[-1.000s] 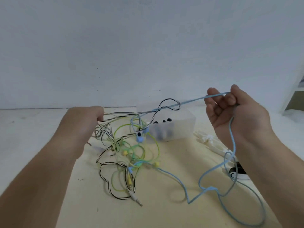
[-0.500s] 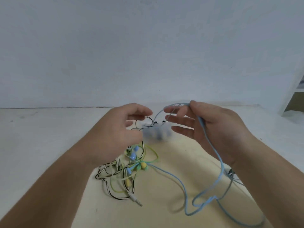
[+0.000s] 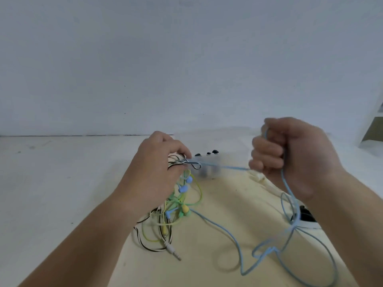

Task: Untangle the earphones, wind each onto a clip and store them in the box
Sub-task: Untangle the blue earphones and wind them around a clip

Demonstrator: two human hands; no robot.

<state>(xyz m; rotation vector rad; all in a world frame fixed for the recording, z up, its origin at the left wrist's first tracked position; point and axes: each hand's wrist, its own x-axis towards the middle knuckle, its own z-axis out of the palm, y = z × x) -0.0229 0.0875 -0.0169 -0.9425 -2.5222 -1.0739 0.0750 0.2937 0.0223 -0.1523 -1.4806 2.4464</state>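
Note:
A tangle of earphone cables (image 3: 176, 206) hangs from my left hand (image 3: 159, 162) down to the table: blue, green-yellow and black-and-white striped cords. My left hand pinches the striped and blue cords at the knot. My right hand (image 3: 290, 154) is closed in a fist around the blue cable (image 3: 234, 235), which runs taut to the left hand and loops loosely down onto the table. A clear plastic box (image 3: 209, 168) with black pieces on top stands behind the hands. A jack plug (image 3: 173, 250) lies at the front of the tangle.
White clips (image 3: 263, 181) lie right of the box, partly hidden by my right hand. A black-and-white object (image 3: 306, 216) sits under my right forearm. A pale wall rises behind the table; a shelf edge (image 3: 373, 125) shows at far right.
My hands have drawn apart again. The right hand closed into a fist on the blue cable and moved right and up; the left hand now pinches the knot in front of the box.

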